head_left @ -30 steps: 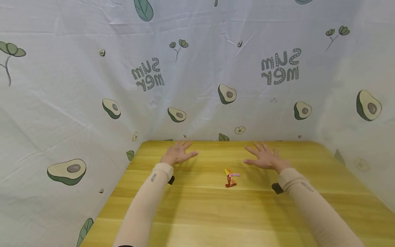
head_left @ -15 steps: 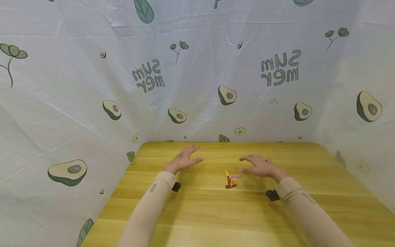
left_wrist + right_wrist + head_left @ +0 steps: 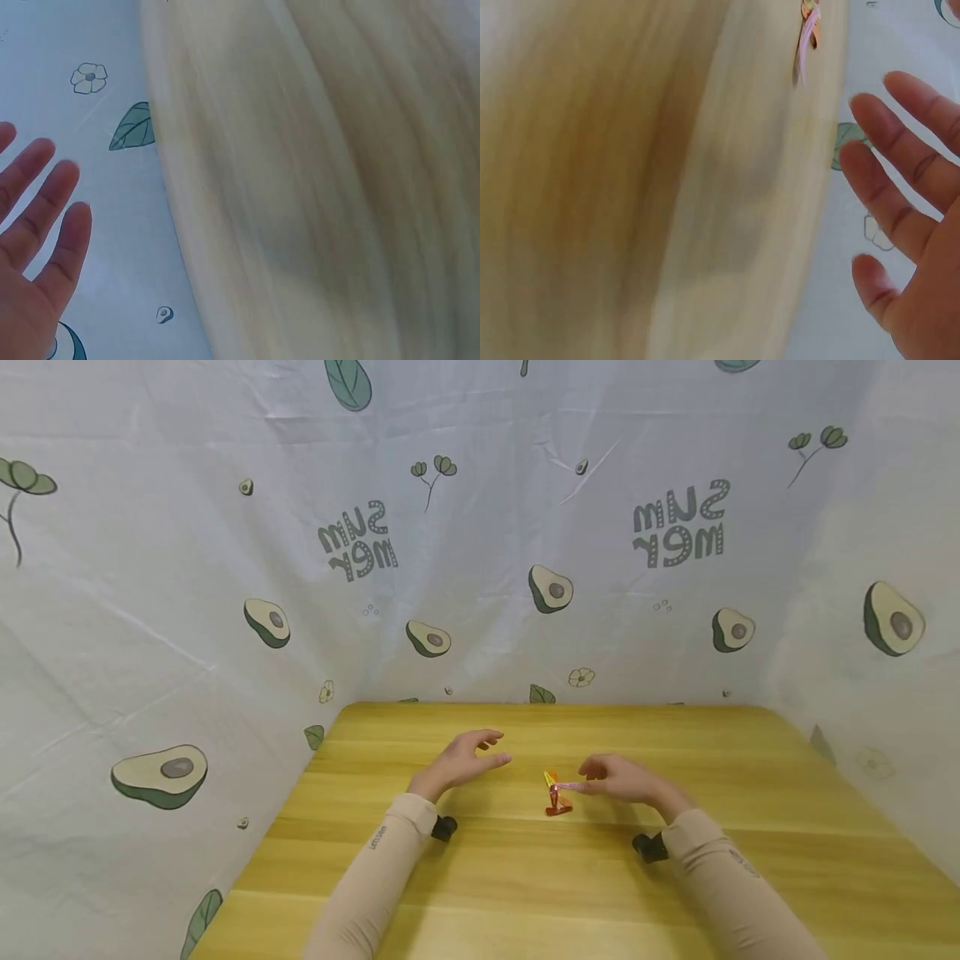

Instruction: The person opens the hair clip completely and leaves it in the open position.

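A small pile of hair clips lies on the wooden table point(image 3: 480, 877), near its middle. I make out a pink clip point(image 3: 567, 786), a yellow clip point(image 3: 548, 778) and a red clip point(image 3: 558, 811), with orange among them. From the right, my right hand point(image 3: 621, 778) hovers by the pile, its thumb overlapping the pink clip's end in the head view. Its fingers are loosely bent and spread in the right wrist view, where the pink clip point(image 3: 804, 52) shows apart from them. My left hand point(image 3: 463, 762) hangs over the table left of the pile, fingers relaxed and holding nothing.
A white curtain point(image 3: 465, 543) printed with avocados and leaves hangs behind the table and along both sides. Black wrist cameras sit under the left cuff point(image 3: 444, 828) and the right cuff point(image 3: 649, 847).
Both hands have come inward and nearer the clips, their fingers bending from a wide spread. The right hand now reaches the pink clip's end in the head view; the clips stay put.
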A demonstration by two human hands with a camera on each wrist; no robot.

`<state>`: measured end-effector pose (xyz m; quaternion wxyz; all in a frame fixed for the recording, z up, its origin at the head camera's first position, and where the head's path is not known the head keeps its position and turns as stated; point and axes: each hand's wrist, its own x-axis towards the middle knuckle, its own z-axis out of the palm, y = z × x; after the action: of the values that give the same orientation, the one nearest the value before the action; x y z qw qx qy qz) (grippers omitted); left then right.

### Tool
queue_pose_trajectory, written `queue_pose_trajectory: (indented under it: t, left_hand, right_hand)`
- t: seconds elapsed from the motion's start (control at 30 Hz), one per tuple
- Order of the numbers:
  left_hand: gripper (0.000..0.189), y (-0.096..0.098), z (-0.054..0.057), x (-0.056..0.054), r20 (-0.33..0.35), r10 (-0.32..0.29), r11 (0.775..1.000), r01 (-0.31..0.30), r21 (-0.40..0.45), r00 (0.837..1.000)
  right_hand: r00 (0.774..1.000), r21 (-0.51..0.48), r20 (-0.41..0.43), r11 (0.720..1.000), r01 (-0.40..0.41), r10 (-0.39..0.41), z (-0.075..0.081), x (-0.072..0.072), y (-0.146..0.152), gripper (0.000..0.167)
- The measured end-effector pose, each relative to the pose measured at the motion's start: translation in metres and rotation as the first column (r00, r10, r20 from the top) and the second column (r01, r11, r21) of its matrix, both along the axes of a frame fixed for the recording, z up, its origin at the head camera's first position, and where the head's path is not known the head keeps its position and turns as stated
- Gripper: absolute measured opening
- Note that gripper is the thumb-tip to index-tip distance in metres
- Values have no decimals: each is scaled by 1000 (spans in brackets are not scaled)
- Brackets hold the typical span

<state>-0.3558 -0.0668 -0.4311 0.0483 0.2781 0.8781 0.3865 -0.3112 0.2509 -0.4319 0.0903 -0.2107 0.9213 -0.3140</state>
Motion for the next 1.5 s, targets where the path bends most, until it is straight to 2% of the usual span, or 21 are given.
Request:
queue_pose_trajectory:
  t: [0.13,0.23,0.57,0.73,0.9,1.1,1.3,1.5]
  left_hand:
    - [61,6,1,2,17,-3,1000,3,-2,1000]
    - [58,11,1,4,34,-8,1000,8,-2,999]
    - [47,33,-4,11,53,3,996,1,-86,999]
    - [42,42,-9,11,50,-13,996,17,-91,999]
    - [42,50,-15,10,92,-33,998,39,-55,995]
    - [38,55,-21,14,132,-52,996,61,-66,990]
    - [30,57,-20,18,175,-53,995,67,-72,983]
    - [19,62,-23,18,197,-97,987,119,-106,976]
  right_hand:
    - [999,-68,41,998,-15,18,-2,-2,-2,28]
    - [999,-82,47,996,-17,21,-2,-2,-4,20]
    - [999,-53,46,998,-16,19,-8,-3,-7,14]
    - [997,-66,65,997,-36,40,-8,-4,-8,15]
    - [994,-91,94,994,-55,64,-12,-5,-7,12]
    - [988,-108,131,992,-70,84,-20,-9,-9,11]
    - [986,-87,156,995,-45,58,-18,-11,-14,8]
    - [975,-86,217,996,-20,38,-21,-9,-18,5]
